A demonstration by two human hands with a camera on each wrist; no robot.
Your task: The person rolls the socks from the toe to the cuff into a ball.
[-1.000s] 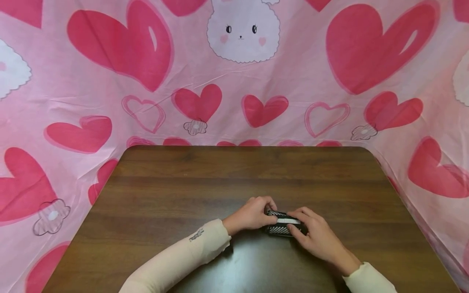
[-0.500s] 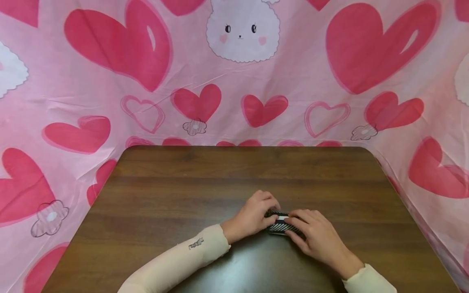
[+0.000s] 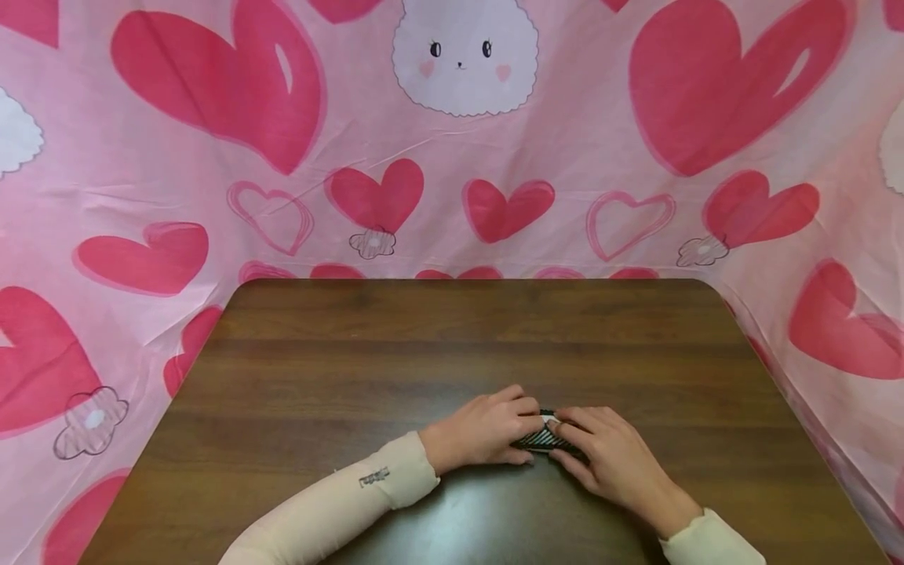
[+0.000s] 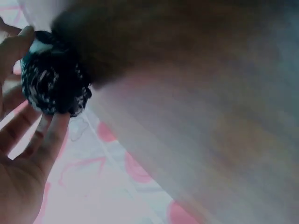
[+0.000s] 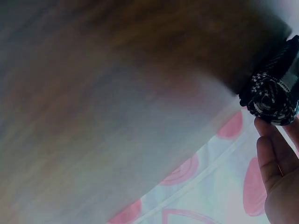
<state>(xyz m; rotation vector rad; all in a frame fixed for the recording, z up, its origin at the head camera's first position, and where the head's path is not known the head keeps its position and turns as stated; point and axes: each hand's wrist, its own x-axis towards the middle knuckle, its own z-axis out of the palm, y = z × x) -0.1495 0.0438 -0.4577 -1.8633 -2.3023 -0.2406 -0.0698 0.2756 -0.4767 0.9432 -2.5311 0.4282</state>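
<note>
A tightly rolled piece of cloth [image 3: 537,440], black with white slanted stripes, lies on the table right of the middle in the head view. My left hand [image 3: 486,430] grips its left end, fingers over the top and thumb low on the near side. At the other end, my right hand [image 3: 609,446] holds the roll between fingers and thumb. A small white patch shows on top between the hands; the rest is covered by fingers. Spiral layers show at the roll's end [image 4: 52,86] in the left wrist view and at its opposite end [image 5: 270,100] in the right wrist view.
The brown wooden table [image 3: 395,337] has rounded far corners. Pink cloth [image 3: 438,149] printed with hearts hangs behind it and along both sides. Cream sleeves [image 3: 353,494] cover both forearms.
My left hand has shifted down toward the near side, its fingers now over the roll's top and its thumb lower. Less of the white band shows. My right hand has barely moved.
</note>
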